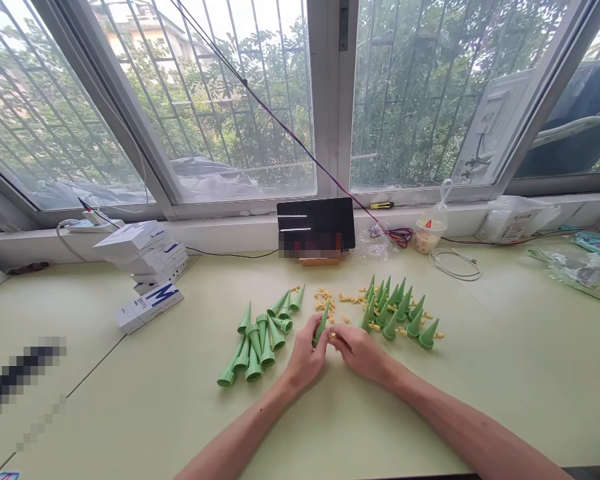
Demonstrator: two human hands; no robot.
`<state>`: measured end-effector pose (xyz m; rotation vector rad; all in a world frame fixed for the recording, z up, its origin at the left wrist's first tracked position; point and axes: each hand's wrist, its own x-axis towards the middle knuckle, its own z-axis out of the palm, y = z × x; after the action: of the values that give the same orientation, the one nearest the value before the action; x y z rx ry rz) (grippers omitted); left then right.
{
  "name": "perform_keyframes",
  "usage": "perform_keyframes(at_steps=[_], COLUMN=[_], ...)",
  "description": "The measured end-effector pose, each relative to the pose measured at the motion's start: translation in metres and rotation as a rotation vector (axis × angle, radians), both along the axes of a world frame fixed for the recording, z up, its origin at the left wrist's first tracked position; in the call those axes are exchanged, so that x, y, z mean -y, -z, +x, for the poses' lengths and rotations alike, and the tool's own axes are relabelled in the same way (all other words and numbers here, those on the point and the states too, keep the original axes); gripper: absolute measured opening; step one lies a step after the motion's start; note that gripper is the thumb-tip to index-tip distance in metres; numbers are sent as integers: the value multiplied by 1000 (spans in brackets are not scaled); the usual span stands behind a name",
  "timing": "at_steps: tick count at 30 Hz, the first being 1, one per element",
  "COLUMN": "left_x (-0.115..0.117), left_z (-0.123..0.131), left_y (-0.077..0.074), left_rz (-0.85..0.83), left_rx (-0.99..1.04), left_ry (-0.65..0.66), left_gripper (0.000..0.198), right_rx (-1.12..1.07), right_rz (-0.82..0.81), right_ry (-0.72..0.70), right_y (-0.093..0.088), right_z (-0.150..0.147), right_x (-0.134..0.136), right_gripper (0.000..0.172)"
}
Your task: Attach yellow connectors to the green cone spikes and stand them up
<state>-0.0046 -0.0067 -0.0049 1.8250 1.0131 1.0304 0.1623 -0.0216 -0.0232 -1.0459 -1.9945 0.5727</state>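
Observation:
My left hand (307,357) is closed around a green plastic spike (322,325), its pointed tip upward. Against the spike's lower side, my right hand (359,348) pinches a small yellow plug (333,335), mostly covered by the fingers. Just beyond both hands lies a loose scatter of small yellow plugs (325,303). Left of my hands is a pile of green spikes (255,340), some lying over, others tip up, with their hollow ends showing. On the right, several green spikes (403,310) stand in rows with yellow plugs at their bases.
A black screen (316,223) leans at the window sill. White boxes (150,307) are stacked at the left. Further right are a coiled white cable (455,265), a cup in a bag (429,235) and plastic packages (585,272). A seam (97,363) crosses the table.

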Motion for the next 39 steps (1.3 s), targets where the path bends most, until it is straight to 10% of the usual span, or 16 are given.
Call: perform_keyframes(at_steps=[39], left_x=[2], left_z=[1], left_y=[4], left_rz=[-202], left_rx=[107], left_ry=[152], left_gripper=[27], right_rx=[75], right_rz=[2], right_ry=[6], right_y=[2], right_z=[1], right_x=[2], right_gripper=[33])
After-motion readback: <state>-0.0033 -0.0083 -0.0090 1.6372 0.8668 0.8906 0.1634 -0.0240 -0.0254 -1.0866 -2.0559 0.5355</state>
